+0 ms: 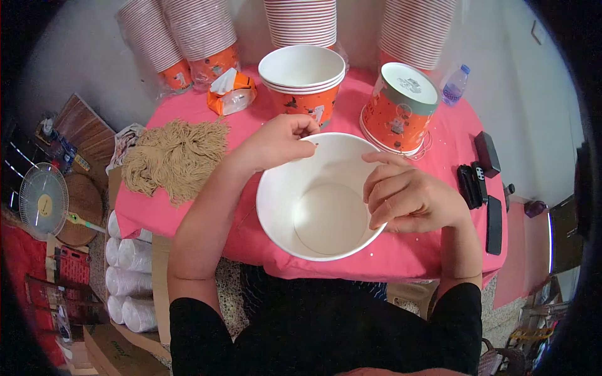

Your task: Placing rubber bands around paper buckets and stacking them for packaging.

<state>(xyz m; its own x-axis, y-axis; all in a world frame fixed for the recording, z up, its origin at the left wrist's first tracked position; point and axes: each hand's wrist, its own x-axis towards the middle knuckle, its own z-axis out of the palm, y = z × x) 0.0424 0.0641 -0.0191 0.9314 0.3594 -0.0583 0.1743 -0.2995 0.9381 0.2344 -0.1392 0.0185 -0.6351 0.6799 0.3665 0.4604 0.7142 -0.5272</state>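
Observation:
A large white-lined paper bucket [332, 219] stands tilted toward me at the table's near edge, its open mouth facing up. At its far rim my left hand [285, 141] is closed, with the thumb on the rim beside a small hole and the other fingers bent behind the wall. My right hand [411, 194] curls over the right rim, fingers bent inside the mouth; its grip is partly hidden. Just beyond stand nested orange paper buckets [304, 94], open side up. An upside-down orange bucket [399, 113] with thin cord at its base is to the right.
A heap of tan cords [175, 156] lies at the left of the pink-covered table [251, 241]. Behind it is an orange tissue pack [232, 92]. Tall bucket stacks [301, 22] line the wall. A bottle [456, 86] and black cases [470, 186] are at the right.

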